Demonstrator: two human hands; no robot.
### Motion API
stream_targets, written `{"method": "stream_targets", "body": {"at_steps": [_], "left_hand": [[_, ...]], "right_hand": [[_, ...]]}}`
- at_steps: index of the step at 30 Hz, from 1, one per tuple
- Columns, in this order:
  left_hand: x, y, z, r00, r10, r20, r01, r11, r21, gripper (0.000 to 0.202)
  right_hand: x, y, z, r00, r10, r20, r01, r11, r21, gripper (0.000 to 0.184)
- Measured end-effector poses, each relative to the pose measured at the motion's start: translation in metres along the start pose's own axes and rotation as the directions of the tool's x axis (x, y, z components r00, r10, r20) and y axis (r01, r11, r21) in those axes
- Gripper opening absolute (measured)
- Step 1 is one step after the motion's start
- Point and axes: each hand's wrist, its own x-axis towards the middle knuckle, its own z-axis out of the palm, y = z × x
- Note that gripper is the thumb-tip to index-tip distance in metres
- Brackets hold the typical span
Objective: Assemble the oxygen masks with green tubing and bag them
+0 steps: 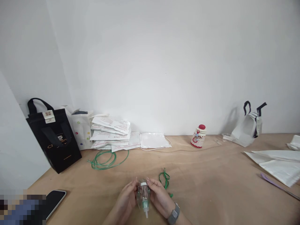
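Observation:
A clear plastic nebulizer mask (143, 194) is between my two hands, low in the middle of the view. It has a white top piece, a green band lower down and a clear nozzle that points toward me. My left hand (128, 196) grips its left edge with fingers and thumb. On the other edge, my right hand (159, 194) holds it too, thumb near the top. A green elastic cord (165, 178) lies looped just past my right hand. Farther off on the left, coiled green tubing (103, 165) rests on the wooden table (211, 187).
Stacked white packets (111, 134) stand by the wall, beside a flat white pouch (153, 140). A black bag (57, 140) and a phone (55, 203) are left. Rightward are a red-topped bottle (198, 137), a white bag (245, 131), white sheets (281, 162) and a purple-tipped tool (276, 184).

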Motion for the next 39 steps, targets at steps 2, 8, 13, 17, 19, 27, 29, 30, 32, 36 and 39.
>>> {"method": "stream_targets", "body": {"at_steps": [2, 8, 13, 17, 19, 27, 29, 30, 32, 36, 39], "left_hand": [[0.000, -0.001, -0.001, 1.000, 0.016, 0.015, -0.017, 0.996, 0.091, 0.027], [-0.004, 0.002, 0.004, 0.998, 0.040, 0.047, -0.048, 0.980, 0.192, 0.027], [-0.004, 0.002, 0.003, 0.994, 0.091, 0.061, -0.101, 0.974, 0.205, 0.025], [-0.002, -0.001, 0.000, 0.990, 0.122, 0.072, -0.136, 0.965, 0.223, 0.026], [-0.001, -0.002, 0.000, 0.990, 0.118, 0.079, -0.134, 0.962, 0.239, 0.028], [0.000, 0.000, -0.002, 0.998, -0.063, -0.020, 0.064, 0.994, 0.090, 0.037], [-0.001, 0.001, -0.002, 0.997, -0.072, -0.013, 0.073, 0.994, 0.086, 0.032], [-0.002, 0.001, -0.002, 0.997, -0.070, -0.008, 0.071, 0.994, 0.088, 0.029], [-0.003, 0.003, -0.001, 0.998, -0.059, 0.002, 0.059, 0.994, 0.091, 0.025], [-0.003, 0.004, -0.004, 0.997, -0.066, -0.041, 0.068, 0.997, 0.045, 0.019], [-0.001, 0.003, -0.010, 0.993, -0.080, -0.091, 0.082, 0.996, 0.020, 0.018]], "right_hand": [[0.000, 0.002, -0.001, 1.000, -0.010, -0.004, 0.010, 0.999, -0.039, 0.021], [-0.001, 0.005, -0.003, 0.999, -0.038, -0.034, 0.035, 0.996, -0.083, 0.021], [-0.001, 0.005, -0.003, 0.999, -0.029, -0.039, 0.026, 0.996, -0.090, 0.023], [0.000, 0.005, -0.002, 0.998, -0.022, -0.059, 0.017, 0.997, -0.078, 0.025], [0.000, 0.005, -0.001, 0.999, -0.013, -0.049, 0.010, 0.998, -0.056, 0.025], [-0.001, 0.007, 0.000, 0.999, -0.001, -0.050, -0.001, 0.999, -0.045, 0.026], [0.002, 0.007, -0.003, 0.997, -0.039, -0.067, 0.026, 0.983, -0.184, 0.030], [0.004, 0.005, -0.006, 0.993, -0.082, -0.079, 0.053, 0.948, -0.312, 0.033], [0.009, -0.006, -0.014, 0.974, -0.208, -0.092, 0.116, 0.803, -0.585, 0.037], [0.005, -0.045, -0.042, 0.910, -0.390, -0.144, 0.158, 0.644, -0.748, 0.023], [-0.014, -0.065, -0.065, 0.896, -0.411, -0.166, 0.120, 0.585, -0.802, 0.017]]}}
